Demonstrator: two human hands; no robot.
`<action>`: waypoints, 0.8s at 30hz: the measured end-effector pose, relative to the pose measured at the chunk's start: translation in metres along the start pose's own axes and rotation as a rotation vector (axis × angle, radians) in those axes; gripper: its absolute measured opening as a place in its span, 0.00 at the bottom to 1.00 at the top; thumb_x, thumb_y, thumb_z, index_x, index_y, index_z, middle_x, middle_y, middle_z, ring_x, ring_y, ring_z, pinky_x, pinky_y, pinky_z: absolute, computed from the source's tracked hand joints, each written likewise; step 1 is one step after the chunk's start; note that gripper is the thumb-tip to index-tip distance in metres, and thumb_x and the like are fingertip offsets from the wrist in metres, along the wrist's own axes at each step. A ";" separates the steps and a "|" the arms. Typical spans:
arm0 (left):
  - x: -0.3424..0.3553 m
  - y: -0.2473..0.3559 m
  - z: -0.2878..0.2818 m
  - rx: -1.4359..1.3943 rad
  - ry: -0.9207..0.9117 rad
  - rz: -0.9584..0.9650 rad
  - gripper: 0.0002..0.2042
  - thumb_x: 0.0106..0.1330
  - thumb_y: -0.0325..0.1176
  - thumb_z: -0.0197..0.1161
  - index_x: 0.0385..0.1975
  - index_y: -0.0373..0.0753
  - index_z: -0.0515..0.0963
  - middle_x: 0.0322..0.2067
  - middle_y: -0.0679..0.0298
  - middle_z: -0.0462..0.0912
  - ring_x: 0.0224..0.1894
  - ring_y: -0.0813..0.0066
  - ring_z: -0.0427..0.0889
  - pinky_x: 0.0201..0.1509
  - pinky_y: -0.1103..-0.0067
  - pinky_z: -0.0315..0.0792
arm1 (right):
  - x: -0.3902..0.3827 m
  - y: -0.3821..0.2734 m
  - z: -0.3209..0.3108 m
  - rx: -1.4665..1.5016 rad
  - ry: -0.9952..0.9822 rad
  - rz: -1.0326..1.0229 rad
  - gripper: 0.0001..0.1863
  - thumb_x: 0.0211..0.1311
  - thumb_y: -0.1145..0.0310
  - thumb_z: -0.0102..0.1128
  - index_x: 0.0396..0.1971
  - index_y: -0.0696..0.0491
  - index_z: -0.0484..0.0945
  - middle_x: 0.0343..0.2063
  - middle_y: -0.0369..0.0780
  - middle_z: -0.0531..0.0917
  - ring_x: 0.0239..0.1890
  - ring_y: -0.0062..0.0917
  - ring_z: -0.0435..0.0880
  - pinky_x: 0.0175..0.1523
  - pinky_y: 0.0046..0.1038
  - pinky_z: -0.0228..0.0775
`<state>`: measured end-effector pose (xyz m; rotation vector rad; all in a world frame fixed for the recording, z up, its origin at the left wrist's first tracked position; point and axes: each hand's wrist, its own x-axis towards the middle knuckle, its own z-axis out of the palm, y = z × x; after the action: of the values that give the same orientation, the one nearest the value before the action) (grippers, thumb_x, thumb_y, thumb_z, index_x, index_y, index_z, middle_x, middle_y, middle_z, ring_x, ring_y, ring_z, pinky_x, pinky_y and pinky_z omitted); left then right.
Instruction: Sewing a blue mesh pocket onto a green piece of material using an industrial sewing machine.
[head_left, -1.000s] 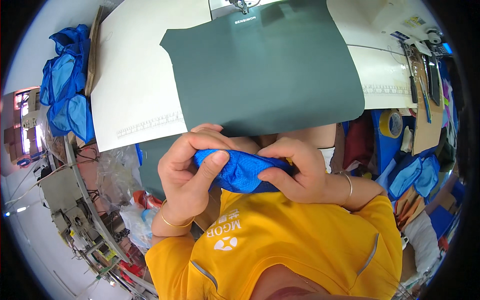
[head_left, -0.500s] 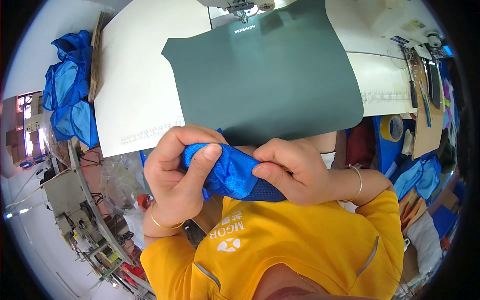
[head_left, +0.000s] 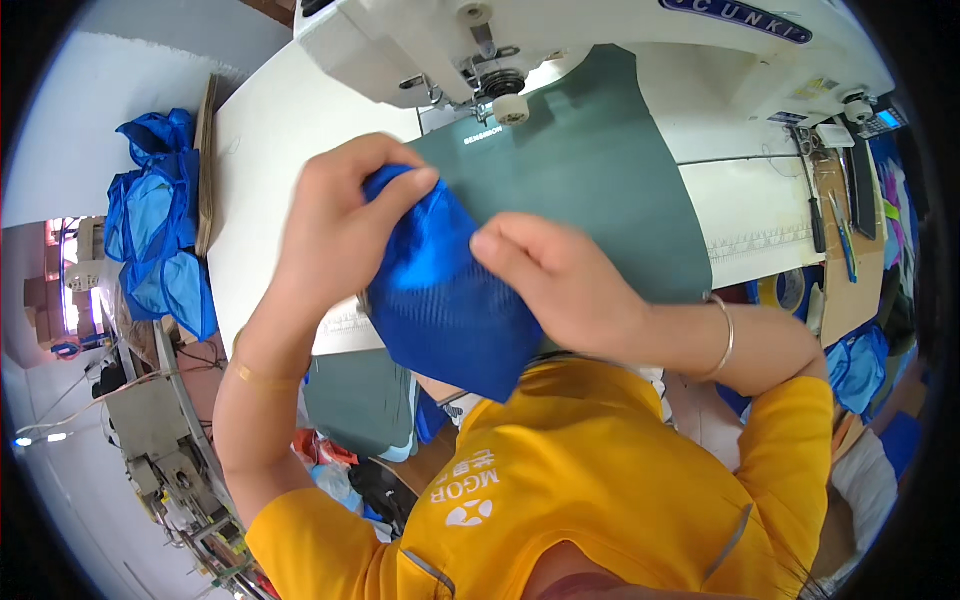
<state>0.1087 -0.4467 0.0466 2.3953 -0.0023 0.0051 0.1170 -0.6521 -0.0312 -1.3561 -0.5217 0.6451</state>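
Note:
Between my two hands hangs a blue fabric piece point(head_left: 450, 320), bright and shiny at the top, with darker mesh-like cloth below that ends in a corner. My left hand point(head_left: 345, 215) pinches its upper left edge between thumb and fingers. On the other side my right hand point(head_left: 560, 270) grips the right edge, its fingers curled and partly hidden. Behind the cloth, a dark green sheet point(head_left: 640, 180) lies on the white sewing table point(head_left: 260, 200), reaching under the needle area of the sewing machine point(head_left: 420, 50).
Blue fabric pieces point(head_left: 150, 200) hang beyond the table's left edge. On the right are a screwdriver point(head_left: 817, 222), small scissors point(head_left: 803, 140), a tape roll point(head_left: 788, 290) and cardboard point(head_left: 850, 285). Another machine point(head_left: 150, 430) stands at lower left.
Both hands have moved farther from my body, up toward the machine. The blue fabric, bunched before, now hangs spread out with its darker part showing. The view has shifted, showing more of the machine.

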 end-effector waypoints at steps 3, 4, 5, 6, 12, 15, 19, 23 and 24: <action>0.036 -0.046 0.025 0.008 -0.021 0.047 0.07 0.64 0.29 0.67 0.34 0.30 0.82 0.28 0.55 0.82 0.30 0.67 0.79 0.40 0.74 0.74 | 0.034 0.017 -0.012 -0.129 0.042 0.086 0.19 0.76 0.60 0.53 0.30 0.61 0.75 0.22 0.46 0.76 0.26 0.32 0.75 0.36 0.36 0.70; 0.043 -0.062 0.035 -0.038 -0.040 -0.002 0.07 0.63 0.29 0.68 0.34 0.30 0.82 0.29 0.55 0.83 0.31 0.64 0.80 0.41 0.73 0.74 | 0.044 0.022 -0.015 -0.182 0.043 0.188 0.20 0.76 0.60 0.52 0.30 0.61 0.75 0.22 0.48 0.77 0.27 0.36 0.77 0.37 0.38 0.70; 0.044 -0.080 0.048 -0.003 0.006 0.104 0.07 0.62 0.29 0.69 0.33 0.31 0.82 0.30 0.55 0.83 0.33 0.61 0.80 0.42 0.71 0.74 | 0.050 0.025 -0.017 -0.234 0.047 0.291 0.20 0.76 0.59 0.51 0.29 0.62 0.76 0.23 0.50 0.77 0.27 0.39 0.78 0.38 0.41 0.70; 0.048 -0.085 0.059 0.030 0.050 0.214 0.07 0.60 0.28 0.69 0.31 0.31 0.81 0.31 0.55 0.82 0.35 0.58 0.80 0.44 0.70 0.73 | 0.047 0.029 -0.018 -0.237 0.056 0.297 0.20 0.76 0.59 0.51 0.29 0.62 0.76 0.23 0.50 0.77 0.27 0.39 0.78 0.38 0.41 0.70; 0.021 -0.070 0.072 0.104 0.021 0.180 0.05 0.62 0.25 0.69 0.35 0.35 0.81 0.38 0.61 0.83 0.45 0.62 0.78 0.54 0.73 0.72 | 0.022 0.029 -0.018 -0.329 0.048 0.396 0.19 0.75 0.62 0.50 0.27 0.62 0.75 0.26 0.55 0.79 0.34 0.54 0.79 0.42 0.49 0.69; 0.022 -0.066 0.066 0.057 0.036 0.139 0.04 0.62 0.26 0.68 0.35 0.36 0.81 0.35 0.60 0.82 0.40 0.61 0.78 0.48 0.72 0.73 | 0.027 0.024 -0.015 -0.348 0.063 0.303 0.19 0.74 0.62 0.50 0.26 0.61 0.74 0.26 0.55 0.79 0.34 0.54 0.78 0.42 0.49 0.68; 0.027 -0.074 0.069 0.032 0.084 0.168 0.04 0.62 0.28 0.68 0.33 0.37 0.82 0.31 0.60 0.81 0.35 0.59 0.78 0.40 0.70 0.73 | 0.031 0.018 -0.018 -0.402 0.055 0.315 0.18 0.75 0.63 0.51 0.28 0.61 0.73 0.25 0.51 0.77 0.31 0.45 0.77 0.40 0.43 0.68; 0.027 -0.065 0.072 0.145 0.051 0.122 0.05 0.64 0.26 0.68 0.36 0.34 0.81 0.34 0.57 0.79 0.40 0.61 0.79 0.48 0.72 0.73 | 0.036 0.026 -0.020 -0.478 0.049 0.281 0.18 0.74 0.64 0.49 0.27 0.61 0.72 0.29 0.56 0.79 0.37 0.55 0.78 0.44 0.50 0.68; 0.027 -0.066 0.073 0.146 0.048 0.120 0.05 0.64 0.26 0.68 0.36 0.34 0.81 0.34 0.57 0.79 0.40 0.61 0.79 0.48 0.72 0.73 | 0.035 0.027 -0.020 -0.475 0.049 0.283 0.18 0.74 0.64 0.49 0.27 0.61 0.72 0.29 0.56 0.79 0.37 0.55 0.78 0.44 0.50 0.68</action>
<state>0.1364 -0.4479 -0.0517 2.5368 -0.1276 0.1229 0.1529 -0.6397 -0.0614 -1.9122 -0.4633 0.7430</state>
